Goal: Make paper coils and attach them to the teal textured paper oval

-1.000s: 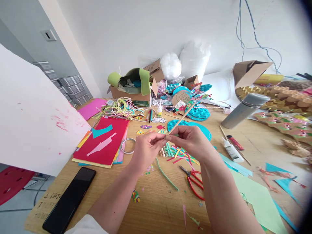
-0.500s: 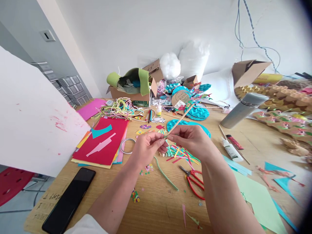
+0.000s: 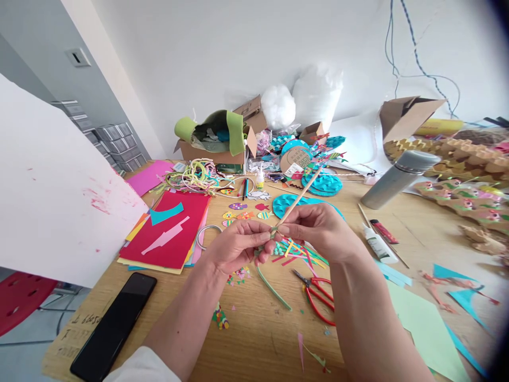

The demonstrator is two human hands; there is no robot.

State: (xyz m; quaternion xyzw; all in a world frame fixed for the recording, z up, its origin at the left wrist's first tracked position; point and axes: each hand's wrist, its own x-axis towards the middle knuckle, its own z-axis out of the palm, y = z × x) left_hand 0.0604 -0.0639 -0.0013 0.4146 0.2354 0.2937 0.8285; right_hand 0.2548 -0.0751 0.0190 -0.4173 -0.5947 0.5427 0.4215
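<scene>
In the head view, a thin wooden stick (image 3: 300, 196) slants up and away from my fingertips at the middle of the table. My right hand (image 3: 324, 233) pinches it close to its lower end. There, a small piece of green paper strip (image 3: 273, 232) sits around or against the stick, with my left hand (image 3: 236, 246) closed on it between thumb and fingers. Below my hands a pale green strip (image 3: 274, 292) lies curved on the wood. Red-handled scissors (image 3: 318, 300) rest partly open beside my right forearm. Behind my fingers lie coloured paper strips (image 3: 294, 250).
A stack of coloured paper (image 3: 175, 228) and a black phone (image 3: 113, 326) lie to the left. Small paper fish (image 3: 237, 206) lie ahead. To the right are a white glue bottle (image 3: 379, 244) and a grey flask (image 3: 397, 180). A cardboard box (image 3: 214, 155) stands at the back.
Both hands have come slightly down and nearer, bringing the stick's lower end with them. My left fingers have shifted around the green piece, and the stick stands a little steeper.
</scene>
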